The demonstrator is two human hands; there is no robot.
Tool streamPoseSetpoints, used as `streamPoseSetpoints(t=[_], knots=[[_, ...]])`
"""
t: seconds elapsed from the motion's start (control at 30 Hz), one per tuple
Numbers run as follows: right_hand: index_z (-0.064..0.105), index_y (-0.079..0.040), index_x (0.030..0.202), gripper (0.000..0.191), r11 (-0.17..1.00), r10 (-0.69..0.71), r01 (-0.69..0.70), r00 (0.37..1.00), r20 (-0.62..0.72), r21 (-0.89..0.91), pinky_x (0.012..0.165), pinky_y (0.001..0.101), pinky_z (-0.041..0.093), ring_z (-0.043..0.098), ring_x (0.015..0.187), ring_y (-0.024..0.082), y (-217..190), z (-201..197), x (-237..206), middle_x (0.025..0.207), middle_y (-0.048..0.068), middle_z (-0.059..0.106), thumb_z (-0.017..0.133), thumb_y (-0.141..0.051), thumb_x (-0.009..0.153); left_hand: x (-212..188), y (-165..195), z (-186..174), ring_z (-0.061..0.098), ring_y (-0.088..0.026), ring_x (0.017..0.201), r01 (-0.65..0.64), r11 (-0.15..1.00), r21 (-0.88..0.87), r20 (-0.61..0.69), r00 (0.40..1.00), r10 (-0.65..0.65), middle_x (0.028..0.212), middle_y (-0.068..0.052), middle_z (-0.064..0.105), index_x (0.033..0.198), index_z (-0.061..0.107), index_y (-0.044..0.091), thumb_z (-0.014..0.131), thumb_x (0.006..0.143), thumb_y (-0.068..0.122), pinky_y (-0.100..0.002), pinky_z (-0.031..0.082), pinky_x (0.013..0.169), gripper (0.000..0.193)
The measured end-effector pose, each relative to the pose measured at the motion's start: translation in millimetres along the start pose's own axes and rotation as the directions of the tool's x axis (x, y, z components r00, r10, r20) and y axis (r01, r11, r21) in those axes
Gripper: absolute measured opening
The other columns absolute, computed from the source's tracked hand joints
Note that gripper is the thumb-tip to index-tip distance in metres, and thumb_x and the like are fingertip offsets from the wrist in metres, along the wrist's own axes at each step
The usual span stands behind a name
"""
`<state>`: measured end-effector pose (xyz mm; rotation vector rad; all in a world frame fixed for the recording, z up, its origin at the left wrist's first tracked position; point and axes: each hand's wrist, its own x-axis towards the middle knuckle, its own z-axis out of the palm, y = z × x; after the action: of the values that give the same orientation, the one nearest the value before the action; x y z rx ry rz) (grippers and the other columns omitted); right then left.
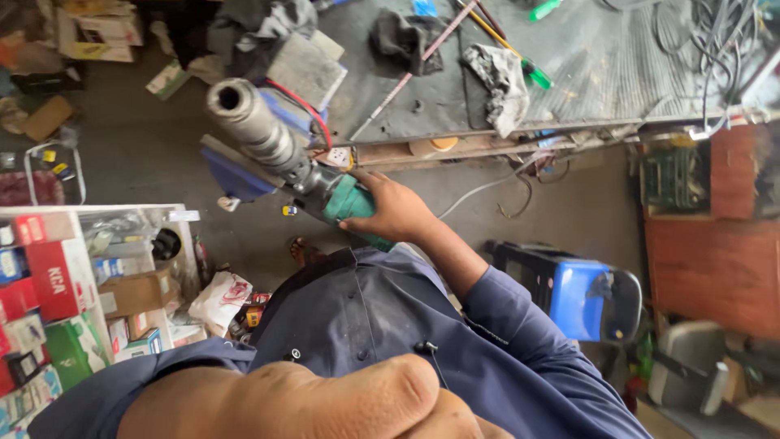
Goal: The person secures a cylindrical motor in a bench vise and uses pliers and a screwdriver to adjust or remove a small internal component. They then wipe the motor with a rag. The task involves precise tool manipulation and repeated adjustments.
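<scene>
Power tool (280, 158), green body, long metal nose toward 10 o'clock, held mid-air above floor. Looks heavy, rigid, nose-weighted; body best grip. Right hand (388, 210) wraps green body. Left hand (325, 402) close to lens, clenched, apparently empty.

Boxes on the shelf and floor

On the shelf (97, 213): red boxes (50, 280), a brown carton (138, 293) and a green box (71, 351). Above the shelf, far off, a cardboard box (93, 32) lies on the floor.
</scene>
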<state>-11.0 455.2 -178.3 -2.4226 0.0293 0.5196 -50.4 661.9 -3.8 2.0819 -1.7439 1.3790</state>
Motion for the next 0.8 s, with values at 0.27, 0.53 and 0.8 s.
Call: streamPoseSetpoints(t=[0.27,0.53,0.8], knots=[[0.058,-0.014,0.140,0.063,0.978,-0.073,0.114,0.972,-0.222,0.178,0.094,0.0417,0.056,0.070,0.110,0.030,25.0,-1.0,-12.2,0.120,0.013,0.066,0.078,-0.036,0.085,56.5,-13.2,59.9,0.050,-0.015,0.068,-0.018,0.803,-0.596,-0.121,0.990,-0.067,0.074,0.003,0.048,0.082,0.054,0.013,0.058,0.095,0.020,-0.033,0.038,0.065,0.015],[0.063,-0.013,0.135,0.046,0.930,-0.194,0.284,0.919,-0.343,0.234,0.088,0.0380,0.057,0.070,0.104,0.030,126.7,-47.4,-64.3,0.115,0.009,0.068,0.075,-0.019,0.091,80.7,40.0,165.9,0.061,-0.028,0.068,0.479,0.346,-0.807,0.396,0.873,-0.284,0.076,-0.005,0.060,0.078,0.058,0.012,0.078,0.086,0.020,-0.042,0.048,0.065,0.023],[0.069,-0.009,0.127,0.038,0.960,0.091,0.031,0.904,-0.418,0.277,0.085,0.0344,0.057,0.074,0.097,0.024,290.3,-112.1,-165.6,0.103,0.009,0.071,0.075,-0.016,0.090,139.3,128.2,317.3,0.063,-0.031,0.102,0.732,0.502,-0.461,0.614,0.671,-0.415,0.109,-0.005,0.067,0.093,0.068,0.011,0.079,0.077,0.020,-0.048,0.047,0.085,0.021]])
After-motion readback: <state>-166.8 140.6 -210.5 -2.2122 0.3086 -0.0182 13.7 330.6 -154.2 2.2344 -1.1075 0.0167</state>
